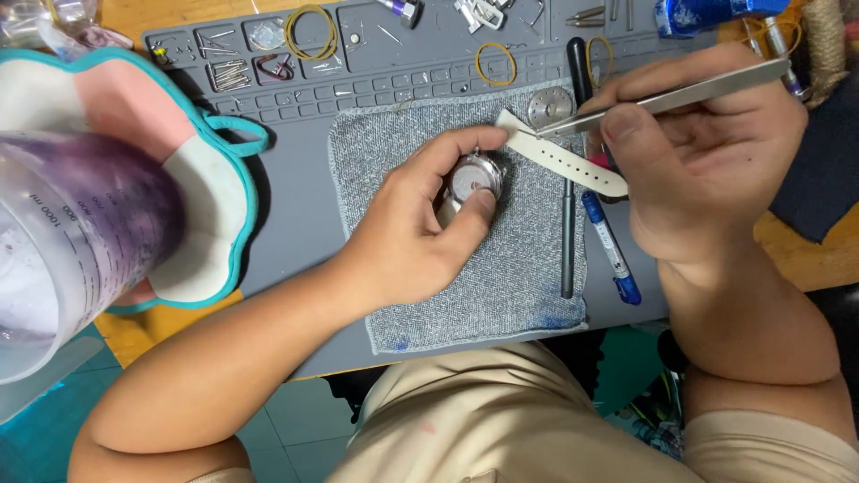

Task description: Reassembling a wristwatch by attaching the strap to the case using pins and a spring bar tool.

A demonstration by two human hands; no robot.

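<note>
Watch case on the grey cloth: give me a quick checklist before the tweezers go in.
1. Watch case pinned on the grey cloth by the left hand, thumb and forefinger on its rim: ok.
2. Tweezers gripped in the right hand: ok.
3. Tweezer tips near the white strap end: ok; contact cannot tell.
4. Strap joined to the case: cannot tell.
5. Round caseback lying apart on the cloth: ok.
6. Blue pen and black tool lie close under the strap: not ok.
</note>
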